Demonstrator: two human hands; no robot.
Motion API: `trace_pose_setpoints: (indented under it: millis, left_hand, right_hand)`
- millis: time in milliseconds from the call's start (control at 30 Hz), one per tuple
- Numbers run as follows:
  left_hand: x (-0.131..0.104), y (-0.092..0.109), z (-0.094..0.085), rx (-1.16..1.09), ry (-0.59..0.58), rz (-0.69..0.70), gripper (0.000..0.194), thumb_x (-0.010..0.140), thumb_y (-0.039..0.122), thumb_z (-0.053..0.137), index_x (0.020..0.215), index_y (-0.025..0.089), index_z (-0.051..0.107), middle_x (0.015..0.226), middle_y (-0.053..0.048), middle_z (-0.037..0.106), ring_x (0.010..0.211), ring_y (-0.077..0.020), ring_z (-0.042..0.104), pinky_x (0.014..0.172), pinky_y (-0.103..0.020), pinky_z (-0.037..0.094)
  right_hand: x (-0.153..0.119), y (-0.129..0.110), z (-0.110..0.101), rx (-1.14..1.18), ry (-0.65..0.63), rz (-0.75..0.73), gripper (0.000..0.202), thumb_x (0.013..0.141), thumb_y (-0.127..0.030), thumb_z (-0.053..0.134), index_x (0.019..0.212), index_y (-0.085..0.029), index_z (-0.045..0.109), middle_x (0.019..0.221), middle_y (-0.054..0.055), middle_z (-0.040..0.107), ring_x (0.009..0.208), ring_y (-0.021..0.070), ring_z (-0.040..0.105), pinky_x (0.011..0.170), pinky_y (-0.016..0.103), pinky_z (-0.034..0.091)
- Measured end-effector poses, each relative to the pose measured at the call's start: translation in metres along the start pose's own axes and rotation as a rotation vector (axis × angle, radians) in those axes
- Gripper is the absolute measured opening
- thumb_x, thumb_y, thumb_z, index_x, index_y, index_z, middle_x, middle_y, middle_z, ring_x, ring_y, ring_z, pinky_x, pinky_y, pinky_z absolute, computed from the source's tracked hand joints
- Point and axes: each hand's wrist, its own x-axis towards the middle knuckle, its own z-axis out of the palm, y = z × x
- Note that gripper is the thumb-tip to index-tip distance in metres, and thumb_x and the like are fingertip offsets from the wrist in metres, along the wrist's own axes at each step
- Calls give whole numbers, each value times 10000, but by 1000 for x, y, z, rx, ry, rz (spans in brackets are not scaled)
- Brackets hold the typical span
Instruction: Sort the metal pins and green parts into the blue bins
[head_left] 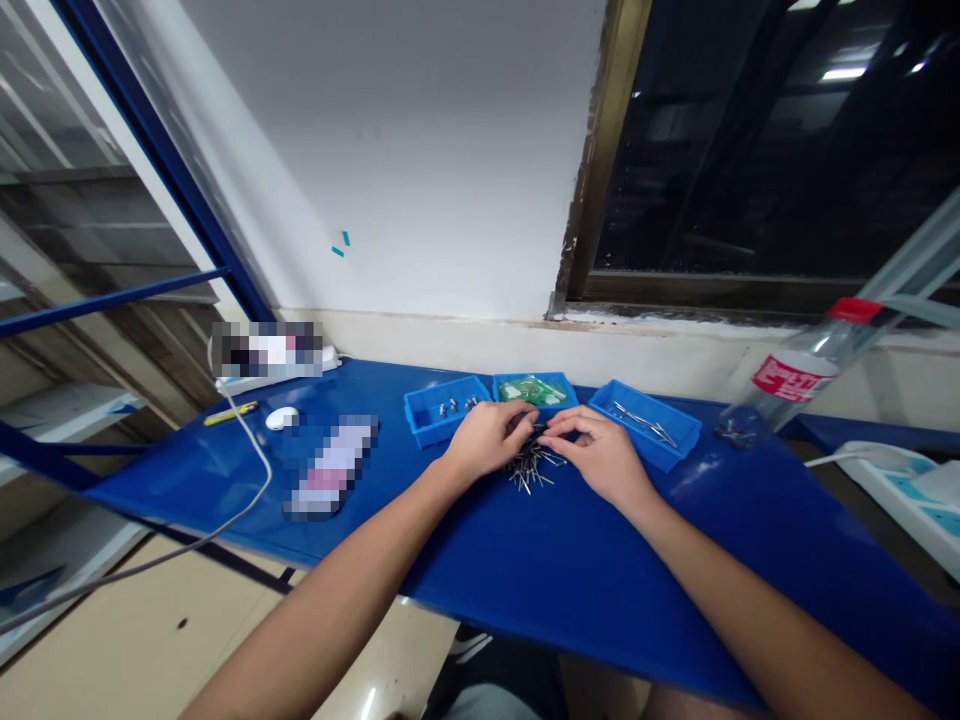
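Observation:
My left hand [491, 437] and my right hand [598, 452] meet over a pile of thin dark metal pins [531, 474] on the blue table [525, 570]. The fingers of both hands are pinched together at the top of the pile; what they hold is too small to make out. Behind them stand three blue trays: the left tray [431, 434] has a few small metal parts, the middle tray [574, 388] holds green and white pieces, and the right tray [660, 458] contains long thin metal rods.
A clear plastic bottle [796, 375] with a red cap leans at the right, near a white power strip [911, 500]. On the left lie a blurred flat object [335, 468], a white mouse-like item [282, 418], a yellow cutter [231, 413] and a cable [259, 490].

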Motion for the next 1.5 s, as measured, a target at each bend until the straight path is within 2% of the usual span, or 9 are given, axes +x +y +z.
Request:
trace_pose_setpoints:
  millis: [200, 333, 567, 767, 900, 1100, 1267, 1367, 1500]
  left_hand:
    - [0, 5, 2, -407, -104, -86, 435, 1054, 470, 483, 942, 145, 748, 767, -32, 755, 668, -150, 695, 671, -235, 502]
    - [3, -4, 13, -664, -57, -173, 258, 943, 363, 670, 1035, 138, 758, 960, -71, 797, 834, -179, 747, 787, -264, 567]
    - [7, -12, 17, -922, 78, -225, 301, 820, 174, 780, 1015, 162, 552, 867, -69, 785, 796, -157, 756, 798, -295, 586]
    - [5, -12, 20, -836, 39, -172, 383, 793, 169, 817, 985, 185, 486, 896, -53, 764, 812, -158, 754, 822, -330, 592]
    - [5, -11, 19, -821, 48, -142, 356, 793, 159, 804, 969, 180, 495, 938, -64, 752, 834, -146, 740, 860, -349, 594]
    - [6, -13, 18, -818, 118, -122, 334, 787, 146, 806, 1009, 160, 557, 1059, -110, 747, 898, -155, 732, 909, -368, 600]
    - [6, -11, 19, -885, 96, -103, 433, 794, 186, 846, 1153, 125, 612, 1143, -153, 740, 927, -166, 739, 935, -376, 603]
    - [6, -9, 16, -814, 72, -127, 463, 833, 268, 842, 1243, 129, 676, 1233, -170, 734, 1028, -205, 738, 962, -393, 595]
    - [6, -6, 10, -686, 35, -93, 255, 882, 354, 799, 1061, 172, 810, 1203, -125, 769, 1169, -247, 707, 1064, -428, 544]
  right_hand:
    - [-3, -15, -2, -28, 63, -163, 173, 937, -398, 749, 872, -242, 785, 912, 57, 710, 766, 196, 657, 628, 324, 514]
    - [-6, -22, 0, -85, 33, -227, 127, 967, -349, 708, 924, -254, 781, 960, 62, 727, 760, 197, 664, 659, 343, 533]
    - [-3, -14, 4, 143, 110, 81, 268, 926, -469, 739, 1036, -224, 744, 987, 81, 759, 831, 219, 716, 638, 308, 569]
    - [-1, -11, 1, 284, -26, 198, 379, 914, -530, 735, 1080, -192, 778, 876, 78, 762, 702, 188, 675, 532, 271, 503]
    - [0, -11, 0, 278, -3, 202, 391, 892, -561, 748, 1010, -192, 795, 918, 85, 774, 625, 163, 640, 541, 295, 526]
    - [-2, -6, 4, 258, -19, 248, 404, 867, -558, 770, 1026, -187, 792, 920, 91, 784, 722, 208, 708, 604, 321, 578]
    - [-3, -4, 4, 51, -65, 106, 334, 944, -518, 680, 999, -216, 810, 1009, 88, 779, 826, 222, 717, 699, 331, 580]
    - [-2, -3, 5, 103, -41, 109, 321, 944, -514, 684, 1004, -219, 797, 1040, 84, 786, 884, 235, 726, 748, 338, 588]
    - [-3, -2, 7, 239, 0, 198, 313, 898, -507, 750, 973, -204, 771, 993, 78, 793, 890, 236, 734, 784, 345, 589]
